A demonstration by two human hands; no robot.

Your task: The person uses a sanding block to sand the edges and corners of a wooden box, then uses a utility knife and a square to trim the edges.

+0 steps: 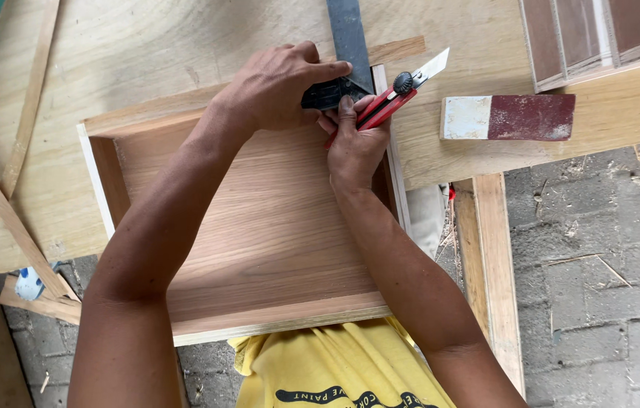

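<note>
A shallow wooden drawer box (259, 227) lies on a plywood worktop (146, 53), its near end overhanging toward me. My left hand (278, 83) presses down on the dark stock of a try square (350, 38) at the box's far right corner, the blade pointing away from me. My right hand (354, 143) grips a red utility knife (395, 94) with its blade extended, held against the right wall of the box next to the square.
A sanding block with white and dark red faces (508, 117) lies right of the knife. Laminate sample boards (599, 34) sit at the top right. Thin wood strips (29, 98) lie at left. A wooden frame leg (490, 257) and brick floor (599, 264) are below.
</note>
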